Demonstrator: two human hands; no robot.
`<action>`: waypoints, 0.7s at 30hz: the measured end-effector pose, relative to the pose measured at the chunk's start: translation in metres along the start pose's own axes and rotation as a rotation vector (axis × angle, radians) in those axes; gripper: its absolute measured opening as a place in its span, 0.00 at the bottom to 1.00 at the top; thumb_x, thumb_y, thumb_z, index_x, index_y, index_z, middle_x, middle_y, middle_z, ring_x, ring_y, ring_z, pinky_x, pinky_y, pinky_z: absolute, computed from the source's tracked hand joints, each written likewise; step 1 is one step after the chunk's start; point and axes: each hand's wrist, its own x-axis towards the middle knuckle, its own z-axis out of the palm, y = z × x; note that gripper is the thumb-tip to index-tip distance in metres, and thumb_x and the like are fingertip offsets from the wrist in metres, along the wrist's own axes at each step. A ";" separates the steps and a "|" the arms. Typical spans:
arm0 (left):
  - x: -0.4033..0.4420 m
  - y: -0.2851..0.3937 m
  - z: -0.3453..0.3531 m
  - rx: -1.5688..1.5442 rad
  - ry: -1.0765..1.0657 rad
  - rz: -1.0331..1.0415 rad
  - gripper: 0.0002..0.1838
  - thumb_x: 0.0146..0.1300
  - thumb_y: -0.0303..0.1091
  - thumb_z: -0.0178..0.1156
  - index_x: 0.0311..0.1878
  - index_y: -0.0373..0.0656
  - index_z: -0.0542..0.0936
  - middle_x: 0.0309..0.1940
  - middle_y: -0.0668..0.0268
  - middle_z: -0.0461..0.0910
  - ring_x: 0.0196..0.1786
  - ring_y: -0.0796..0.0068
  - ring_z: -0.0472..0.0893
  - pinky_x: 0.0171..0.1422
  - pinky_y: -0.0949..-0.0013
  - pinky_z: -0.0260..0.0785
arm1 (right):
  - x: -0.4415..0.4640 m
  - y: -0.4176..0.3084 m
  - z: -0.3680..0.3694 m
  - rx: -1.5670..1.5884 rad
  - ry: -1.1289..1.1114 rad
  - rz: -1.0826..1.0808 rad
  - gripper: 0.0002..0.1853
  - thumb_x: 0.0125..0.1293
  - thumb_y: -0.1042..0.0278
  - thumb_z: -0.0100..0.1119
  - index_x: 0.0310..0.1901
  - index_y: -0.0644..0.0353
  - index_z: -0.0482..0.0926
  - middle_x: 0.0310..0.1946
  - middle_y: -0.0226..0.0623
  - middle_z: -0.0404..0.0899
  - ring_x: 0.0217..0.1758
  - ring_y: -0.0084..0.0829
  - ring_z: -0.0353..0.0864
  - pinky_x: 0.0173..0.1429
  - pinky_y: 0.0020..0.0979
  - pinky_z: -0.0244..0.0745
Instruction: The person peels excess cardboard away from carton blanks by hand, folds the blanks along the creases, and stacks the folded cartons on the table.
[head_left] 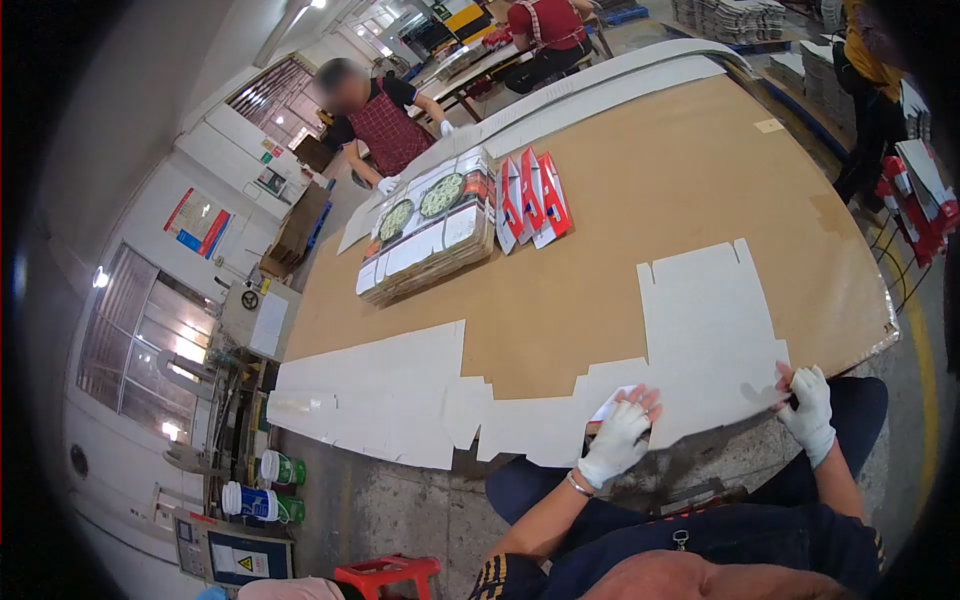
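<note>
A large die-cut cardboard sheet point(705, 330), pale side up, lies along the near edge of the table. My left hand point(620, 440), in a white glove with bare fingertips, rests on the sheet's near edge with its fingers stretched out beside a small raised white flap point(612, 404). Farther right, my right hand point(808, 410), gloved the same way, has its fingertips around the sheet's right-hand edge. The undersides of both hands are hidden.
The brown-topped table point(590, 300) bears a strapped stack of printed cartons point(430, 225) and several red-and-white folded pieces point(532, 200). Across it stands a co-worker point(390, 130) in a checked apron. A red stool point(388, 575) and buckets point(262, 502) are at lower left.
</note>
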 end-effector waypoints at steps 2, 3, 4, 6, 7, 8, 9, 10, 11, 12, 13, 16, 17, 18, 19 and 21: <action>0.006 0.005 -0.003 -0.162 -0.056 0.071 0.21 0.66 0.36 0.62 0.62 0.46 0.78 0.69 0.63 0.73 0.77 0.56 0.63 0.81 0.45 0.43 | 0.013 -0.014 -0.004 0.124 0.008 0.166 0.44 0.50 0.70 0.74 0.72 0.61 0.67 0.31 0.35 0.77 0.30 0.37 0.76 0.37 0.36 0.73; 0.026 -0.005 0.001 -0.169 0.033 0.000 0.20 0.66 0.35 0.62 0.61 0.46 0.79 0.69 0.63 0.74 0.76 0.56 0.64 0.81 0.46 0.43 | 0.031 -0.008 0.004 0.100 0.024 0.224 0.45 0.50 0.72 0.74 0.72 0.61 0.67 0.31 0.35 0.76 0.30 0.36 0.75 0.37 0.36 0.73; 0.033 0.003 0.019 -0.226 0.099 -0.099 0.20 0.66 0.35 0.62 0.61 0.46 0.79 0.68 0.63 0.74 0.76 0.57 0.64 0.81 0.47 0.43 | 0.031 -0.005 0.003 0.067 -0.013 0.306 0.45 0.50 0.73 0.74 0.72 0.61 0.66 0.30 0.34 0.76 0.29 0.35 0.75 0.37 0.35 0.73; 0.037 0.013 0.034 -0.248 0.267 -0.255 0.19 0.67 0.34 0.59 0.61 0.47 0.79 0.69 0.65 0.73 0.76 0.57 0.63 0.80 0.43 0.42 | 0.028 -0.011 0.018 0.117 -0.011 0.466 0.47 0.50 0.76 0.74 0.73 0.61 0.64 0.31 0.33 0.75 0.31 0.33 0.74 0.38 0.34 0.73; 0.039 0.019 0.038 -0.089 0.246 -0.260 0.22 0.67 0.36 0.59 0.64 0.46 0.77 0.70 0.65 0.72 0.77 0.56 0.62 0.79 0.39 0.41 | 0.023 -0.010 0.024 0.177 0.023 0.543 0.47 0.50 0.77 0.74 0.74 0.61 0.63 0.33 0.33 0.75 0.32 0.31 0.74 0.39 0.34 0.74; 0.041 0.024 0.040 0.072 0.227 -0.258 0.24 0.67 0.37 0.59 0.66 0.45 0.75 0.70 0.64 0.71 0.77 0.54 0.61 0.78 0.34 0.40 | 0.019 -0.008 0.027 0.235 0.064 0.617 0.48 0.50 0.78 0.73 0.74 0.60 0.61 0.35 0.33 0.75 0.34 0.29 0.74 0.40 0.33 0.74; 0.045 0.026 0.043 0.232 0.214 -0.250 0.27 0.67 0.39 0.59 0.68 0.43 0.73 0.71 0.64 0.70 0.78 0.53 0.60 0.78 0.30 0.39 | 0.014 -0.009 0.027 0.216 0.218 0.583 0.48 0.51 0.79 0.72 0.75 0.60 0.60 0.37 0.33 0.74 0.36 0.27 0.74 0.41 0.32 0.74; 0.047 0.024 0.044 0.311 0.067 -0.224 0.30 0.68 0.45 0.58 0.70 0.41 0.70 0.76 0.63 0.64 0.79 0.50 0.56 0.75 0.24 0.36 | 0.002 -0.012 0.025 0.194 0.370 0.545 0.48 0.52 0.80 0.71 0.76 0.59 0.59 0.39 0.33 0.74 0.38 0.25 0.73 0.42 0.31 0.74; 0.049 0.025 0.047 0.294 0.053 -0.198 0.33 0.68 0.47 0.58 0.72 0.41 0.68 0.77 0.60 0.61 0.80 0.49 0.54 0.75 0.24 0.35 | -0.013 -0.014 0.025 0.168 0.520 0.503 0.48 0.53 0.81 0.70 0.76 0.59 0.57 0.41 0.33 0.73 0.40 0.24 0.73 0.42 0.30 0.74; 0.052 0.028 0.043 0.284 0.032 -0.173 0.36 0.67 0.49 0.58 0.74 0.41 0.66 0.78 0.58 0.57 0.81 0.49 0.52 0.76 0.25 0.35 | -0.039 -0.012 0.037 0.399 0.490 0.750 0.45 0.56 0.80 0.68 0.75 0.58 0.58 0.49 0.34 0.72 0.46 0.23 0.72 0.45 0.29 0.74; 0.054 0.034 0.040 0.267 0.011 -0.151 0.38 0.67 0.51 0.59 0.75 0.41 0.64 0.80 0.56 0.54 0.82 0.48 0.49 0.76 0.25 0.34 | -0.062 -0.017 0.052 0.472 0.411 0.823 0.43 0.57 0.79 0.68 0.74 0.59 0.59 0.50 0.34 0.73 0.47 0.23 0.73 0.46 0.29 0.74; 0.070 0.063 0.020 0.229 -0.239 -0.111 0.50 0.63 0.57 0.61 0.79 0.38 0.52 0.82 0.52 0.46 0.83 0.48 0.44 0.76 0.25 0.33 | -0.086 -0.050 0.067 0.973 0.077 1.133 0.33 0.62 0.75 0.65 0.69 0.62 0.65 0.50 0.33 0.76 0.48 0.24 0.76 0.48 0.29 0.74; 0.076 0.075 0.021 0.232 -0.303 -0.068 0.54 0.60 0.60 0.63 0.80 0.37 0.50 0.82 0.49 0.44 0.83 0.48 0.43 0.77 0.25 0.32 | -0.069 -0.074 0.058 1.322 -0.109 1.266 0.27 0.66 0.73 0.62 0.66 0.63 0.69 0.48 0.32 0.78 0.48 0.24 0.77 0.47 0.28 0.74; 0.080 0.089 0.024 0.276 -0.349 -0.016 0.54 0.60 0.60 0.63 0.79 0.36 0.51 0.82 0.49 0.45 0.83 0.47 0.43 0.77 0.26 0.33 | -0.063 -0.082 0.065 1.321 -0.076 1.174 0.23 0.67 0.72 0.62 0.63 0.64 0.72 0.46 0.31 0.79 0.46 0.23 0.77 0.45 0.28 0.75; 0.083 0.100 0.030 0.319 -0.394 0.035 0.54 0.60 0.60 0.63 0.79 0.36 0.51 0.81 0.49 0.45 0.83 0.47 0.44 0.78 0.27 0.33 | -0.057 -0.087 0.083 1.316 -0.047 1.083 0.19 0.69 0.71 0.61 0.60 0.64 0.74 0.43 0.30 0.80 0.44 0.23 0.78 0.42 0.28 0.75; 0.076 0.102 0.067 0.260 -0.227 0.092 0.54 0.61 0.59 0.63 0.79 0.36 0.51 0.82 0.50 0.45 0.83 0.46 0.45 0.79 0.30 0.34 | -0.053 -0.085 0.094 1.262 0.081 0.973 0.14 0.70 0.69 0.60 0.54 0.65 0.78 0.41 0.29 0.81 0.42 0.22 0.78 0.41 0.29 0.75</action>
